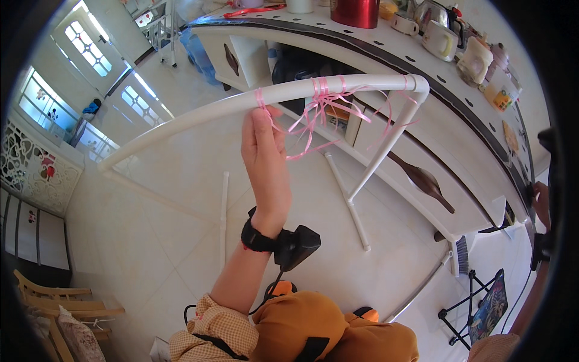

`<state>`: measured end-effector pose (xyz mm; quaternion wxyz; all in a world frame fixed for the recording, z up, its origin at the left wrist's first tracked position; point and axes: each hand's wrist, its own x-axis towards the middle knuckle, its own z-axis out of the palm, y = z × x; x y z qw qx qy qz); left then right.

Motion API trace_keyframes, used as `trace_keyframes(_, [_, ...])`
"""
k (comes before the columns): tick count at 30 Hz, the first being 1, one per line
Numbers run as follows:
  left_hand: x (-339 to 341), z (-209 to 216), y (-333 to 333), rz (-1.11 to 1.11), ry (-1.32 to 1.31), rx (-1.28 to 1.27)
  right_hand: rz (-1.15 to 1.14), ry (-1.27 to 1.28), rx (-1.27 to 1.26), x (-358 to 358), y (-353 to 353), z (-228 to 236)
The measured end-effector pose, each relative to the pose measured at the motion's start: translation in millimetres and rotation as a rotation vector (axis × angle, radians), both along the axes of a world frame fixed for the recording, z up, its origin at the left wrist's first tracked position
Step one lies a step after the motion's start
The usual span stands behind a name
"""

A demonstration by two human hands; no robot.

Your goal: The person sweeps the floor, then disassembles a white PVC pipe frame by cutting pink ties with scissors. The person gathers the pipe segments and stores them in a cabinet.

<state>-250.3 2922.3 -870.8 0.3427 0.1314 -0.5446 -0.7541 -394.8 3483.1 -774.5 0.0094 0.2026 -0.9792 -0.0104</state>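
Pink ribbons (324, 98) are encircling the top bar of a white tubular frame (289, 92), which is standing on the tiled floor before a white cabinet (377, 123). Several ties are sitting near the frame's right elbow; a single tie is sitting farther left. The wrapping is appearing only partly complete: loose tails are hanging beneath the bar, and the stretch left of the single tie is showing no ribbon.

The left hand (265, 136) is pinching ribbon between thumb and fingers directly below the leftmost tie. A black wrist strap (258, 236) is encircling its wrist. The right hand (541, 202) is lying at the far right, beside the cabinet's edge; its grip cannot be told.

The left fingers are partly hiding the pinch point, so knot tightness is not showing. The frame's left upright is blending into the pale floor. The dark lens rim is cutting off the right hand.
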Motion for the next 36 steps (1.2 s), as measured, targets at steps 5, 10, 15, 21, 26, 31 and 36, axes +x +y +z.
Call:
trace_keyframes(5, [-4, -9, -7, 0.087, -0.019, -0.180, -0.161, -0.126, -0.116, 42, -7, 25])
trace_keyframes(10, [-5, -13, -13, 0.080, -0.022, -0.291, -0.315, -0.197, -0.568, 87, -37, 20])
trace_keyframes(15, [-4, -13, -14, 0.047, -0.023, -0.320, 0.311, -0.210, -0.450, 91, -147, 13])
trace_keyframes(21, [-5, -13, -12, 0.025, 0.047, -0.283, 0.640, -0.003, -0.299, 91, -334, 14])
trace_keyframes(26, [-1, -12, -15, -0.035, 0.037, -0.177, 0.510, -0.247, -0.250, 69, -383, 22])
trace_keyframes(31, [1, -13, -16, -0.084, 0.059, -0.134, 0.540, -0.273, -0.245, 61, -393, 21])
trace_keyframes(36, [-1, -14, -16, -0.114, 0.102, -0.056, 0.561, -0.308, -0.240, 60, -394, 24])
